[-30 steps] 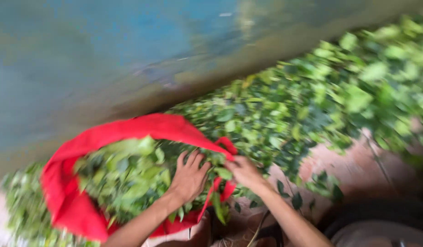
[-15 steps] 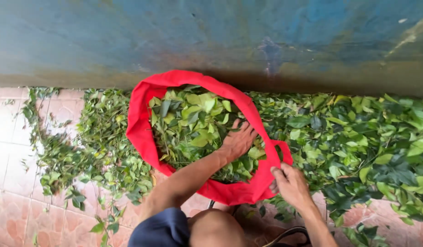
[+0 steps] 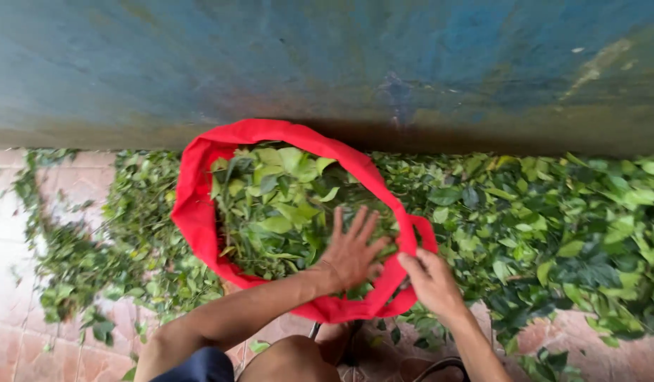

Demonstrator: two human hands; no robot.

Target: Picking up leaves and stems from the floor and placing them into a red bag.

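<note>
**Two hands working at one red bag of leaves**

One red bag [image 3: 199, 212] is sitting open on the tiled floor [image 3: 30, 339] against a blue wall [image 3: 327, 64], filled with green leaves [image 3: 277, 205]. The left hand [image 3: 351, 251] is pressing flat on the leaves inside, fingers spread, grip released. The right hand [image 3: 431, 279] is pinching the bag's rim beside its one visible handle loop [image 3: 427, 233]. A loose heap of leaves [image 3: 553, 233] is lying just beside the bag.

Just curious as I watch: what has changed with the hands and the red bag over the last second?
The left hand stays pressed flat on the leaves in the red bag. The right hand slid to the bag's rim and grips it. The bag stays full.
</note>
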